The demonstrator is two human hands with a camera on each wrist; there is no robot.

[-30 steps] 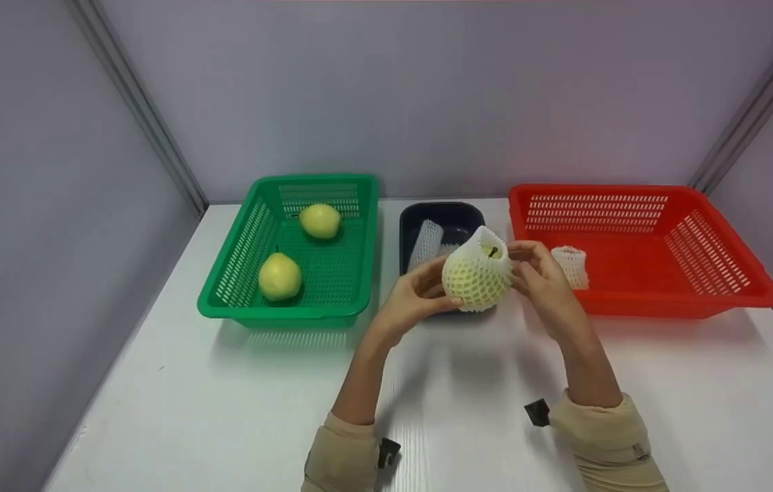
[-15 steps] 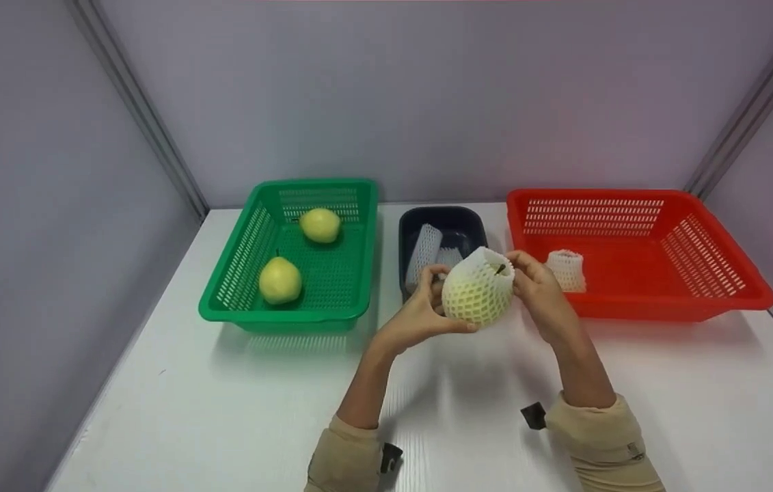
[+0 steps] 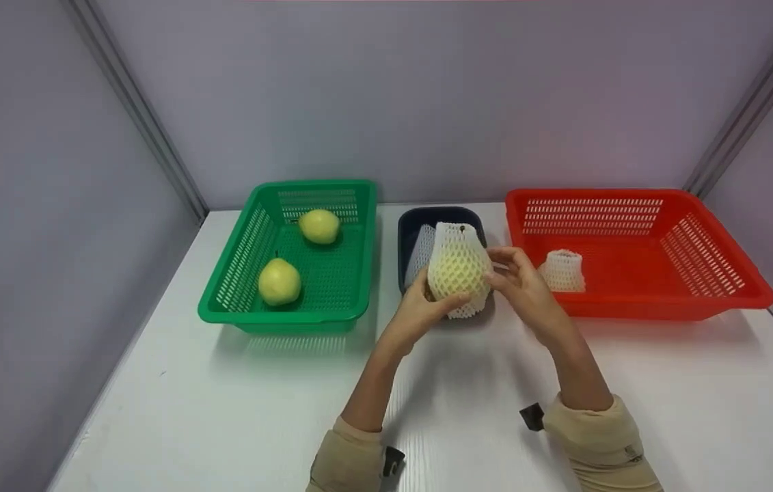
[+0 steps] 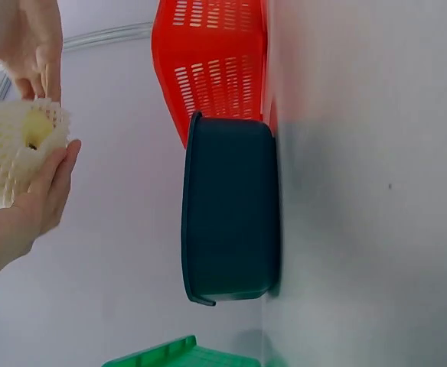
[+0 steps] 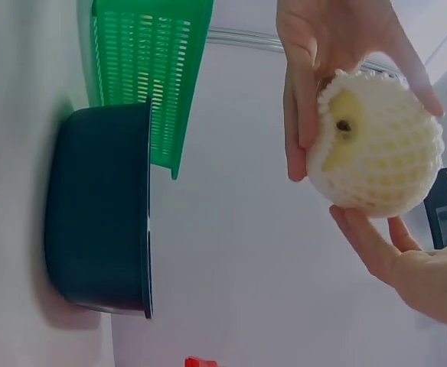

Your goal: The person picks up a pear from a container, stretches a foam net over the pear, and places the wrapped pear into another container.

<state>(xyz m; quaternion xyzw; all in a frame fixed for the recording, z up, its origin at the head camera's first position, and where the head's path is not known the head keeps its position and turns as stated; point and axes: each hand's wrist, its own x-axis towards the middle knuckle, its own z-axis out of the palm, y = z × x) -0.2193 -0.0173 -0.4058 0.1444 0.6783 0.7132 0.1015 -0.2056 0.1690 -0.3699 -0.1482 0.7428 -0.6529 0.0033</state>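
Left grip and right grip holding a rounded yellow pear, diamond-meshed white foam net around it

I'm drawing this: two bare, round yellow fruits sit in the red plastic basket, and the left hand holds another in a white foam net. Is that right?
Wrong basket: the head view shows both bare, round yellow fruits in the green plastic basket. The rest is right.
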